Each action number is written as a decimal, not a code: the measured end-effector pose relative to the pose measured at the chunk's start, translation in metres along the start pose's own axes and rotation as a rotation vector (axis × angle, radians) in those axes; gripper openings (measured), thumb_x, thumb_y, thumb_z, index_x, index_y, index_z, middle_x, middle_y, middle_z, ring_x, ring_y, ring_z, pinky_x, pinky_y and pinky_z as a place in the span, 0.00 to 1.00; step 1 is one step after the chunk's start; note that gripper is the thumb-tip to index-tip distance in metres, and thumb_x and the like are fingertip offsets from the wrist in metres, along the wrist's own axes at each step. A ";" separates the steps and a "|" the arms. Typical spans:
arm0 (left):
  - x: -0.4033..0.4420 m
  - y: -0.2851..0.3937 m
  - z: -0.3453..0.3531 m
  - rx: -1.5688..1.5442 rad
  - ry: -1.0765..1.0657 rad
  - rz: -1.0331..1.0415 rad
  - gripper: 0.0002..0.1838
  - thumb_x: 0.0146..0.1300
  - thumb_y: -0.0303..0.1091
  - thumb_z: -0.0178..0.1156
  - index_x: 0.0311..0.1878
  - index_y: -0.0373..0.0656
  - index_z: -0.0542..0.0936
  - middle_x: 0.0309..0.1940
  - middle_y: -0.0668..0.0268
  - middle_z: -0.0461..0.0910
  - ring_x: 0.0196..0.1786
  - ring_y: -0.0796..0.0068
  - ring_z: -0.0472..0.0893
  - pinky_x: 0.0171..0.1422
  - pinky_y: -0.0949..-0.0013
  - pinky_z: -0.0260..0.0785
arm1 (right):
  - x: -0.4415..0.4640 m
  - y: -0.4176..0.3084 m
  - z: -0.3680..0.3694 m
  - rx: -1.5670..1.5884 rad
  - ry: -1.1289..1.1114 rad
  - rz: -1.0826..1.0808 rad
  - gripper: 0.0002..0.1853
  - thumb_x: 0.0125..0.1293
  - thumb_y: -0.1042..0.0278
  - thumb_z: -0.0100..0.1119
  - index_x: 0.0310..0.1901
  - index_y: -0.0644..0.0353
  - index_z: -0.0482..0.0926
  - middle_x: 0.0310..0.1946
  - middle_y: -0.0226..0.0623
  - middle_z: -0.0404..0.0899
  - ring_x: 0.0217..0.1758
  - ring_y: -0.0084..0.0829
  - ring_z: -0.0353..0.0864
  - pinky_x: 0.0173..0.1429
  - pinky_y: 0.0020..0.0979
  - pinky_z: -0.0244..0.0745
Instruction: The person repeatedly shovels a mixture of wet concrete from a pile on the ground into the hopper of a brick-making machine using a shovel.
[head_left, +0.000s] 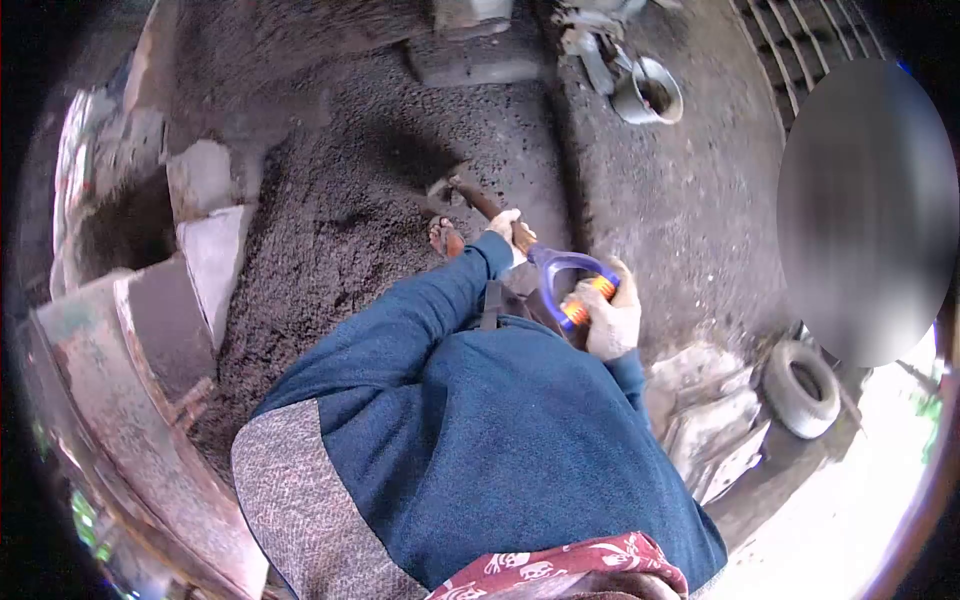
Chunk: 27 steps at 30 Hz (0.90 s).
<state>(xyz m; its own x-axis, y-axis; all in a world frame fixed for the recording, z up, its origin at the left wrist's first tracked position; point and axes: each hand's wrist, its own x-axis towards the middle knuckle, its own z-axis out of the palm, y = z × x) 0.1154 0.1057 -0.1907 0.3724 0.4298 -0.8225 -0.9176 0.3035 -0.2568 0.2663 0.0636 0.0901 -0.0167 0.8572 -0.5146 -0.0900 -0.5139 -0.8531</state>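
Most of the ground ahead is covered by dark grit [300, 250], bordered on the right by a bare floor strip [690, 200]. Black edges round the view cut off the outermost parts of both. The person's blue sweater [520, 410] fills the lower middle and hides the ground beneath it. A grey blurred oval [868, 215] covers the right side; what lies behind it cannot be told.

On the left, a pale slab [215, 265] and other flat pieces stand beside the grit. At lower right, a heap of flat scraps [705, 420] lies near a tyre [783, 385].

The shovel [481, 203] is in front of the torso, slanting from the person's right side forward into the grit. Its blade end is blurred and its outline is hard to make out. A dark smear also masks the grit next to it.

One bucket [630, 100] is on the floor strip, tilted; some dark matter shows inside, but its kind is unclear.

The right hand [612, 318] is closed round the orange crossbar of the shovel's purple handle. The left hand [513, 236] is wrapped round the shaft below. One foot [446, 237] shows beside the shaft, partly hidden by the left sleeve.
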 end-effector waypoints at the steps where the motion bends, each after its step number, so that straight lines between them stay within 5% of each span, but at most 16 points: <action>1: 0.013 -0.008 -0.014 0.095 0.021 -0.002 0.12 0.62 0.42 0.58 0.30 0.46 0.70 0.24 0.65 0.72 0.27 0.62 0.73 0.38 0.53 0.71 | -0.005 0.014 -0.012 0.089 0.021 0.051 0.35 0.55 0.88 0.60 0.66 0.66 0.60 0.42 0.41 0.74 0.36 0.28 0.78 0.41 0.31 0.80; 7: 0.020 -0.103 -0.040 0.335 0.118 -0.186 0.13 0.63 0.45 0.58 0.30 0.47 0.72 0.23 0.66 0.73 0.29 0.61 0.75 0.39 0.55 0.72 | -0.055 0.058 -0.116 -0.108 0.158 -0.025 0.31 0.50 0.85 0.63 0.59 0.66 0.68 0.41 0.36 0.74 0.37 0.23 0.75 0.43 0.26 0.77; 15: -0.008 -0.244 -0.028 0.470 0.199 -0.255 0.11 0.62 0.42 0.56 0.30 0.48 0.70 0.21 0.68 0.72 0.24 0.63 0.73 0.37 0.56 0.71 | -0.144 0.024 -0.196 0.122 0.205 -0.098 0.32 0.53 0.79 0.65 0.61 0.65 0.68 0.38 0.36 0.77 0.35 0.24 0.78 0.40 0.28 0.78; 17: 0.023 -0.225 -0.055 0.693 0.060 -0.274 0.12 0.60 0.45 0.57 0.29 0.46 0.74 0.24 0.64 0.77 0.27 0.61 0.77 0.39 0.56 0.73 | -0.153 0.044 -0.209 0.181 0.201 -0.211 0.32 0.54 0.76 0.66 0.63 0.66 0.67 0.40 0.38 0.78 0.34 0.25 0.79 0.40 0.29 0.79; 19: 0.055 -0.168 -0.073 0.960 -0.160 -0.350 0.15 0.60 0.47 0.56 0.29 0.44 0.77 0.26 0.60 0.80 0.28 0.59 0.79 0.40 0.56 0.74 | -0.166 0.049 -0.223 0.372 0.287 -0.063 0.30 0.61 0.72 0.62 0.64 0.69 0.65 0.39 0.40 0.79 0.31 0.28 0.80 0.36 0.30 0.79; 21: -0.005 -0.124 -0.018 1.010 -0.047 -0.154 0.17 0.62 0.46 0.53 0.30 0.41 0.79 0.28 0.53 0.81 0.30 0.58 0.81 0.41 0.56 0.76 | -0.167 0.083 -0.243 0.362 0.534 0.005 0.28 0.64 0.70 0.61 0.63 0.68 0.66 0.37 0.39 0.79 0.28 0.28 0.80 0.32 0.29 0.79; 22: -0.038 -0.108 0.001 0.868 -0.279 -0.284 0.16 0.62 0.45 0.53 0.30 0.41 0.79 0.27 0.56 0.82 0.30 0.61 0.81 0.42 0.56 0.76 | -0.168 0.100 -0.251 0.344 0.622 0.050 0.27 0.64 0.68 0.63 0.62 0.68 0.68 0.36 0.38 0.78 0.27 0.26 0.79 0.30 0.27 0.79; 24: -0.052 -0.055 0.005 0.561 -0.261 -0.242 0.13 0.61 0.44 0.57 0.31 0.44 0.79 0.26 0.64 0.81 0.29 0.66 0.80 0.43 0.57 0.75 | -0.172 0.125 -0.255 0.298 0.744 0.112 0.25 0.63 0.69 0.64 0.60 0.68 0.71 0.37 0.37 0.79 0.27 0.24 0.78 0.29 0.27 0.79; 27: -0.053 0.010 0.027 0.422 0.128 -0.087 0.09 0.57 0.43 0.64 0.33 0.50 0.79 0.24 0.74 0.79 0.28 0.75 0.78 0.45 0.58 0.72 | -0.166 0.151 -0.236 0.327 0.837 0.142 0.23 0.63 0.69 0.64 0.57 0.66 0.72 0.37 0.38 0.79 0.27 0.25 0.78 0.28 0.27 0.79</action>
<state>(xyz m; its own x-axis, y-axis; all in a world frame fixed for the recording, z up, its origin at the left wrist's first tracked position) 0.0900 0.1088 -0.1360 0.4009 0.2869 -0.8701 -0.7367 0.6655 -0.1200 0.4900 -0.1639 0.0267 0.6683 0.4174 -0.6158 -0.4220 -0.4689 -0.7759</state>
